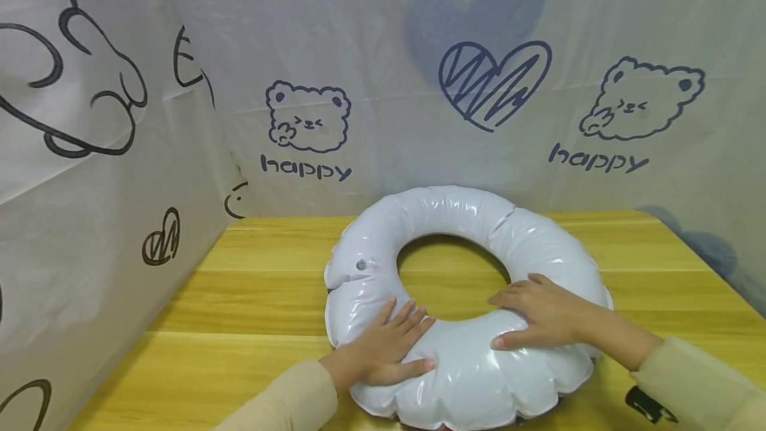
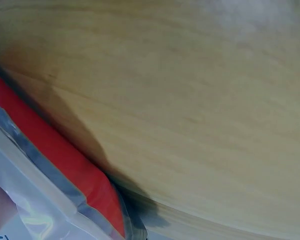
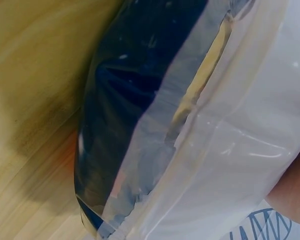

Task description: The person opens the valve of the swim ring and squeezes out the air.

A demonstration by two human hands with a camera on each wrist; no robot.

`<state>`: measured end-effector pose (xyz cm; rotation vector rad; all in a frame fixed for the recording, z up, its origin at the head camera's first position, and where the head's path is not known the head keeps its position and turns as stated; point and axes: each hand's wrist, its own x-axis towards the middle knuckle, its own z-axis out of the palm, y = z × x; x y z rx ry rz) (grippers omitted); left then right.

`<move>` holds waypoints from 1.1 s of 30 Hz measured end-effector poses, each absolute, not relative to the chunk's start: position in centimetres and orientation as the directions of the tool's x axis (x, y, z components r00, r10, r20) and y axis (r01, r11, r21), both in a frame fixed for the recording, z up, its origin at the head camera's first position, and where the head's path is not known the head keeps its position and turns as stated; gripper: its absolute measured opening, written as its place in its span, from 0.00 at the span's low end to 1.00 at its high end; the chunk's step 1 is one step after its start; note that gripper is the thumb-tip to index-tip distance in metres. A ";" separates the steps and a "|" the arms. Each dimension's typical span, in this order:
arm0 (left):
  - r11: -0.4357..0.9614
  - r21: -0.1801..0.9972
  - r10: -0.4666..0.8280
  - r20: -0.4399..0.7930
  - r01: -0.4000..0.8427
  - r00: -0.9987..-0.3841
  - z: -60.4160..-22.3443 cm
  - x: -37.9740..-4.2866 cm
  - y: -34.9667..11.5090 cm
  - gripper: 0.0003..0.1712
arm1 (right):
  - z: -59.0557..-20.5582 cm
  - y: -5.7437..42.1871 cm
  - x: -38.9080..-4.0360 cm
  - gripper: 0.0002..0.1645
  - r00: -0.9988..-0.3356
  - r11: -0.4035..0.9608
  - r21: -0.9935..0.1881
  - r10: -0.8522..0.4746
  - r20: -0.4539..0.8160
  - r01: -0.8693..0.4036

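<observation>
A white inflatable swim ring (image 1: 473, 378) lies on the wooden table, its glossy skin puffed up and wrinkled along the seams. On its near left part rests my left hand (image 1: 391, 351), palm down with fingers spread and the thumb pointing right. My right hand (image 1: 541, 314) lies on the near right part, fingers reaching toward the inner hole. A small round valve (image 1: 361, 264) shows on the ring's left side. Low on the ring's side, a red band (image 2: 65, 155) appears in the left wrist view and a dark blue panel (image 3: 125, 95) in the right wrist view.
The wooden table (image 1: 263, 285) extends around the ring. Behind it hangs a pale cloth (image 1: 383, 85) printed with bears and hearts, and another printed cloth (image 1: 78, 218) borders the left side. A small black object (image 1: 649, 404) sits under the right sleeve.
</observation>
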<state>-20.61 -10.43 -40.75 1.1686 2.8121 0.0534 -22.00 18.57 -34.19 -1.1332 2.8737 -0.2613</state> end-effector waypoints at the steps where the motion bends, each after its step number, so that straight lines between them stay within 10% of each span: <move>1: 0.705 0.066 0.709 -0.073 0.706 -0.702 -40.8 -20.6 -10.4 0.41 | -34.1 18.5 -22.0 0.43 -0.733 0.720 -0.172 -0.680 0.021 -0.672; 33: 0.701 -0.014 0.704 -0.148 0.713 -0.695 -40.1 -20.5 -9.9 0.42 | -34.4 18.5 -21.8 0.44 -0.735 0.725 -0.145 -0.678 0.024 -0.673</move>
